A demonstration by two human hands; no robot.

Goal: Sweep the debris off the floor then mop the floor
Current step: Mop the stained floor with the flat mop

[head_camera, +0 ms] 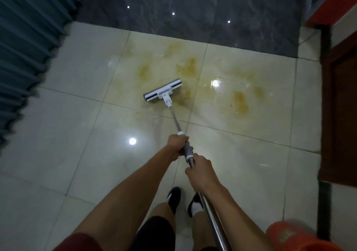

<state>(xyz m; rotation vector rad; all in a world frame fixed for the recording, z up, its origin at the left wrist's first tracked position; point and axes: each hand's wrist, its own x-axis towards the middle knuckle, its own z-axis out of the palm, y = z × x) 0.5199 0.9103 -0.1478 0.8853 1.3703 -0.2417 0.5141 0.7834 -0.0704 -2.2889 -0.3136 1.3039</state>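
Note:
A flat mop with a white and grey head [162, 92] rests on the cream tiled floor [77, 100], its metal pole [174, 118] running back toward me. My left hand [176, 145] is closed around the grey grip on the pole. My right hand [201, 170] grips the pole just behind it, lower down. Yellow-brown stains [240, 101] spread over the tiles ahead and to the right of the mop head; one patch [187, 67] lies just beyond it.
Blue pleated curtains [25, 44] hang along the left. A dark marble strip [193, 9] borders the far edge of the tiles. A dark wooden door [340, 115] stands at the right, and an orange bucket [293, 237] sits at the bottom right. My feet [174, 197] are below the hands.

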